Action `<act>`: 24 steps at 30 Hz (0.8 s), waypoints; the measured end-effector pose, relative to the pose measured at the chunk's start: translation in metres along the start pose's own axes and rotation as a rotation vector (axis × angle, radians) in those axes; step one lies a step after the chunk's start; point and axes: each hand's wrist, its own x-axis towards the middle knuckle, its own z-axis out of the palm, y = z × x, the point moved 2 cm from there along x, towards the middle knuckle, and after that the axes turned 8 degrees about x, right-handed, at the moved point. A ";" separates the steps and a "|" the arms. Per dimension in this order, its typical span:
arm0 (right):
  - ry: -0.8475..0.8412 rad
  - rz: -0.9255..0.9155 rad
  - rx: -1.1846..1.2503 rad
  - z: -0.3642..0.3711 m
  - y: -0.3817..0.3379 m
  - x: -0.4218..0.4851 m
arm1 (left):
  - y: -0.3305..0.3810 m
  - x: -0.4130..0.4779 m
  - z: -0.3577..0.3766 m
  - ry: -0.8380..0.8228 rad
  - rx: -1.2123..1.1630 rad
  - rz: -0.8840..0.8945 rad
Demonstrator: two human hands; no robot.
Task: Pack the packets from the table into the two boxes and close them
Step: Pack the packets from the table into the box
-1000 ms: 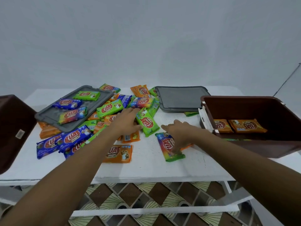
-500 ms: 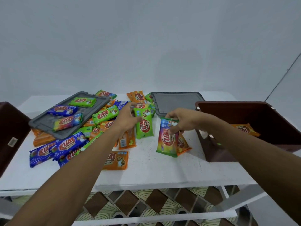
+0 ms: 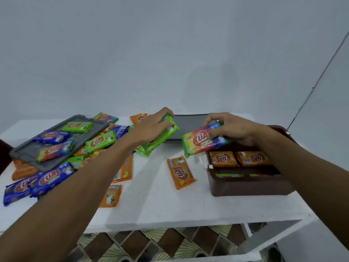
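Note:
My right hand (image 3: 229, 129) grips a rainbow-coloured packet (image 3: 203, 141) in the air at the left rim of the brown box (image 3: 249, 188) on the right. Two orange packets (image 3: 223, 158) lie side by side inside that box. My left hand (image 3: 151, 127) holds a green packet (image 3: 157, 140) lifted above the table's middle. An orange packet (image 3: 181, 173) lies alone on the white table (image 3: 170, 205) between my arms. Several blue, green and orange packets (image 3: 47, 178) are heaped at the left. A second brown box (image 3: 3, 154) peeks in at the left edge.
A grey lid (image 3: 56, 146) rests tilted on the left heap with three packets on it. Another grey lid (image 3: 188, 127) lies flat at the back, behind my hands. A wall rises right behind the table. Patterned floor tiles show below the table's front edge.
Both hands lifted their packets off the table. The right hand carried the rainbow packet rightward to the box rim; the orange packet that was with it now lies on the table.

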 end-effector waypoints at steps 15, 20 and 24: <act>0.036 0.100 -0.732 -0.148 0.083 -0.007 | 0.137 0.069 0.090 -0.224 0.454 0.369; 0.039 -0.017 -1.216 -0.147 0.109 -0.006 | 0.139 0.085 0.143 -0.344 0.654 0.328; 0.126 -0.206 -1.428 -0.144 0.121 -0.007 | 0.130 0.086 0.169 -0.398 0.839 0.326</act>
